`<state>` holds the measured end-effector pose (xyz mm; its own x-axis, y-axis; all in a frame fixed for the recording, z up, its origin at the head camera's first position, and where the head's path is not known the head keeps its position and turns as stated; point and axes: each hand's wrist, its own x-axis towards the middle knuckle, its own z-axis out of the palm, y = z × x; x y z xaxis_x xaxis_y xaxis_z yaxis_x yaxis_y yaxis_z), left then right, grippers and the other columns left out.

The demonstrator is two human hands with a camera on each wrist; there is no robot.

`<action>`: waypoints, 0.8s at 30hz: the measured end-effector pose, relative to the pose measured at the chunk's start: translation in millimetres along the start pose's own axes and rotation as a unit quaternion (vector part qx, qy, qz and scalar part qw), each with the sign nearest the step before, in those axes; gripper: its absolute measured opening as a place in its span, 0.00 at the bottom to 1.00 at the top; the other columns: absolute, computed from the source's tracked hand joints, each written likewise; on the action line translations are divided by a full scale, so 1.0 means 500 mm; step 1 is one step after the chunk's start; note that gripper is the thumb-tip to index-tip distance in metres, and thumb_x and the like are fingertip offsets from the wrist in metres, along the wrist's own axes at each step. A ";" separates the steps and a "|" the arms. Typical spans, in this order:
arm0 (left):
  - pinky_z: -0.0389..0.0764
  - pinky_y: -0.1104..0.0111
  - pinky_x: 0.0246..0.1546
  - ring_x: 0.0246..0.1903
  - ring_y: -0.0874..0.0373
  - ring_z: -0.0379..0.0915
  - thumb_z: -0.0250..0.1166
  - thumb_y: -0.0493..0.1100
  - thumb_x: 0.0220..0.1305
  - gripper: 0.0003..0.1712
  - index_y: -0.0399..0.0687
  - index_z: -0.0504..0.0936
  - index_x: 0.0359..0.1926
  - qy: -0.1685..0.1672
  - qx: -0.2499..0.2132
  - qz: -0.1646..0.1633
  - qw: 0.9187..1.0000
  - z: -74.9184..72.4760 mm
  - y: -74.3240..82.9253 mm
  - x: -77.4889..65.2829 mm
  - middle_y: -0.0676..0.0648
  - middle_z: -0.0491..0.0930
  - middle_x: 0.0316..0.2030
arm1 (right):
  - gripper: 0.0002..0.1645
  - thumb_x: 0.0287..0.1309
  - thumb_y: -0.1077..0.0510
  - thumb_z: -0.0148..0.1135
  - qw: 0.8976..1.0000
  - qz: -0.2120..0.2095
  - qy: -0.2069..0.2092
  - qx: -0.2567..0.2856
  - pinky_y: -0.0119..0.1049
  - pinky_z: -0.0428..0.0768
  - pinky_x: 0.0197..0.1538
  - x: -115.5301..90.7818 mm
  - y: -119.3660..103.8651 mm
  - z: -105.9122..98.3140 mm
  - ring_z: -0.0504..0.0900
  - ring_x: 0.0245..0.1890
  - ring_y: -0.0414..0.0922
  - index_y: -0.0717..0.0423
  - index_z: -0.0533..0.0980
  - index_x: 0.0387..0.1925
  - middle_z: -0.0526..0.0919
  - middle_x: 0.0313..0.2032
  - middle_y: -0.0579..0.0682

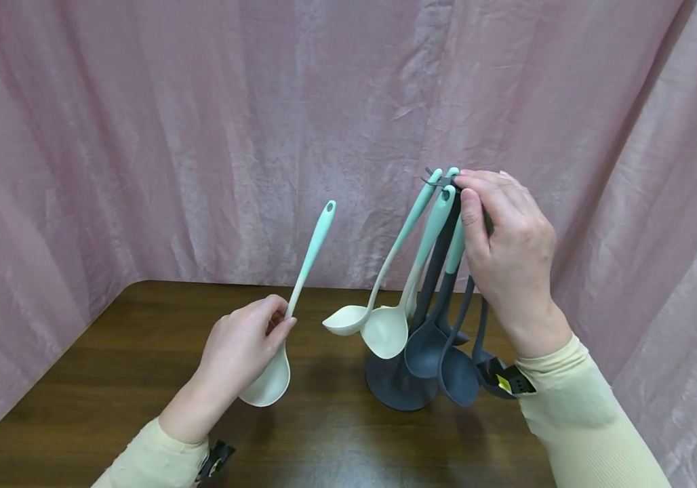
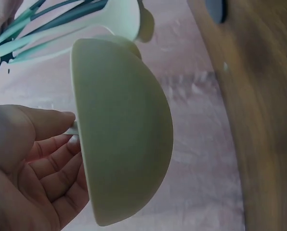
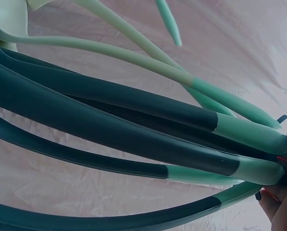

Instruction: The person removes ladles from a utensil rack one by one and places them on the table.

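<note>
My left hand [image 1: 235, 352] pinches the pale neck of a white ladle [image 1: 270, 381] with a mint handle, just above its bowl. The ladle hangs over the table with its handle pointing up; its rounded bowl [image 2: 126, 134] fills the middle of the left wrist view. My right hand [image 1: 510, 237] grips the top of a dark utensil stand [image 1: 400, 393], thumb and fingers by the hooks. White ladles [image 1: 385, 332] hang on the stand's left side, dark ones [image 1: 460, 376] on its right. In the right wrist view, mint handle ends [image 3: 252, 134] meet at the fingertips, which are partly cut off.
The stand is on a brown wooden table [image 1: 141, 359]. A pink curtain [image 1: 202, 135] hangs behind the table and along both sides. Below my right wrist, another dark utensil is partly covered by a black strap [image 1: 510, 379].
</note>
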<state>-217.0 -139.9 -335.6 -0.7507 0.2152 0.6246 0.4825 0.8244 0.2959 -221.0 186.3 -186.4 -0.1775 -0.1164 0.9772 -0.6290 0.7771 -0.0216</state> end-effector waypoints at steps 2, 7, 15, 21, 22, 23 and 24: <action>0.70 0.66 0.21 0.21 0.66 0.70 0.73 0.45 0.62 0.07 0.57 0.81 0.36 -0.001 0.004 -0.003 1.000 0.001 -0.013 -0.004 0.63 0.78 0.27 | 0.19 0.75 0.54 0.51 1.000 0.000 0.001 0.002 0.41 0.68 0.67 0.000 0.000 0.001 0.82 0.54 0.51 0.59 0.84 0.50 0.86 0.50 0.52; 0.70 0.66 0.20 0.21 0.66 0.71 0.73 0.44 0.62 0.07 0.56 0.81 0.36 -0.006 0.014 -0.009 1.000 0.003 -0.042 -0.014 0.62 0.79 0.27 | 0.18 0.75 0.55 0.51 1.000 0.001 0.000 0.004 0.41 0.68 0.67 0.000 0.000 0.000 0.82 0.54 0.52 0.59 0.84 0.50 0.86 0.50 0.53; 0.70 0.64 0.20 0.21 0.66 0.71 0.73 0.43 0.62 0.07 0.54 0.81 0.36 -0.041 0.024 -0.023 0.999 -0.004 -0.076 -0.013 0.61 0.80 0.26 | 0.18 0.74 0.55 0.52 1.000 0.012 0.002 0.001 0.41 0.68 0.67 -0.003 -0.001 -0.010 0.82 0.54 0.52 0.59 0.84 0.50 0.86 0.49 0.53; 0.70 0.62 0.19 0.20 0.63 0.70 0.71 0.43 0.64 0.05 0.53 0.81 0.36 -0.064 0.044 -0.042 0.996 -0.010 -0.104 -0.009 0.60 0.79 0.26 | 0.18 0.74 0.55 0.52 1.000 0.012 0.003 0.001 0.42 0.68 0.67 -0.001 -0.002 -0.010 0.82 0.54 0.51 0.59 0.84 0.50 0.86 0.49 0.53; 0.69 0.62 0.19 0.19 0.63 0.70 0.71 0.43 0.64 0.06 0.53 0.81 0.36 -0.066 0.047 -0.045 0.996 -0.010 -0.109 -0.009 0.59 0.79 0.25 | 0.18 0.74 0.55 0.52 1.000 0.012 0.003 0.001 0.42 0.68 0.67 0.000 -0.002 -0.009 0.82 0.54 0.51 0.59 0.84 0.50 0.86 0.49 0.53; 0.69 0.62 0.19 0.19 0.62 0.69 0.71 0.43 0.64 0.06 0.52 0.81 0.36 -0.068 0.051 -0.048 0.995 -0.009 -0.114 -0.009 0.59 0.78 0.25 | 0.18 0.74 0.55 0.52 1.000 0.011 0.004 0.001 0.42 0.68 0.67 0.001 -0.002 -0.009 0.82 0.54 0.51 0.59 0.84 0.50 0.86 0.49 0.53; 0.69 0.62 0.19 0.18 0.61 0.69 0.71 0.43 0.64 0.06 0.52 0.81 0.36 -0.070 0.055 -0.051 0.995 -0.009 -0.120 -0.009 0.59 0.78 0.25 | 0.18 0.74 0.55 0.52 1.000 0.011 0.004 0.001 0.42 0.68 0.67 0.001 -0.002 -0.008 0.82 0.54 0.51 0.59 0.84 0.50 0.86 0.49 0.53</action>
<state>-240.4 -192.5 -353.2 -0.8525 0.1908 0.4867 0.3536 0.8961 0.2682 -217.3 187.8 -185.0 -0.1854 -0.0944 0.9781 -0.6271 0.7777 -0.0438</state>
